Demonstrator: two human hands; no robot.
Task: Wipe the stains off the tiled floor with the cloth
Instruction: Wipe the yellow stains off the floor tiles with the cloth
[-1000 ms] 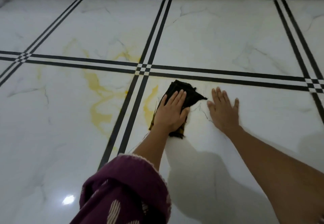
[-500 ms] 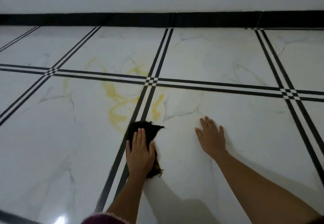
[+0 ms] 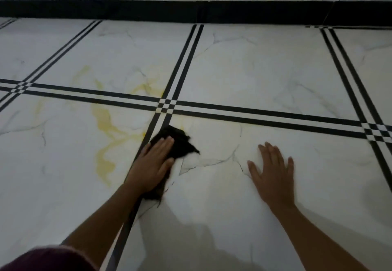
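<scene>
Yellow stains streak the tiled floor at left, and beside them, across the black tile lines, the left hand presses flat, fingers straight, on the dark cloth. The cloth looks light, limp and ragged-edged, likely to bunch or slide on glossy tile, so a broad palm press over its middle suits it. The right hand lies flat on bare floor, fingers spread, holding nothing

What the head view hides or cuts off

The left hand lies flat over the middle of the black cloth, hiding it, and both are motion-blurred. The maroon sleeve is cut by the bottom-left edge; the right forearm runs off the bottom right. Faint yellow stains blur at left.
</scene>
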